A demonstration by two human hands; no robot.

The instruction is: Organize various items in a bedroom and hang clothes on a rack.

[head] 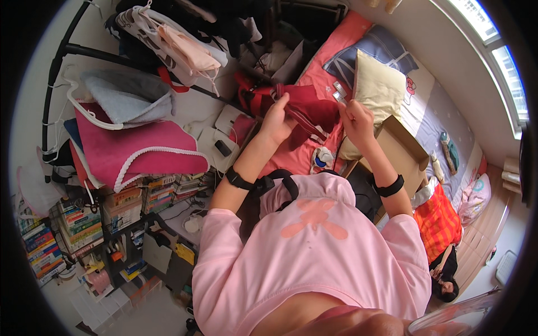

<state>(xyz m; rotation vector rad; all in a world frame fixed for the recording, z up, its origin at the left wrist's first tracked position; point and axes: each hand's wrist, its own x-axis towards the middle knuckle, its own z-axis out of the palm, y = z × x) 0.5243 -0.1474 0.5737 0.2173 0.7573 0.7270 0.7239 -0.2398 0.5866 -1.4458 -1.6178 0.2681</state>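
A dark red cloth garment (309, 101) with a white-striped edge is stretched out in front of me above the bed. Its left side is pinched by my left hand (277, 121), thumb pointing up. My right hand (357, 122) has its fingers curled in a fist on the garment's right edge. Just beyond that fist, small white packets (338, 93) lie on the coral-red bedding. A cream cushion (378, 82) is behind my right hand. What the folds of the garment cover is hidden.
An open cardboard box (403, 145) stands by my right forearm. White-and-blue cloth (322, 158) lies on the bed below the garment. Left is a black rack (52, 84) with a hanging pink cloth (138, 147), above bookshelves (75, 227). A person (446, 269) is at lower right.
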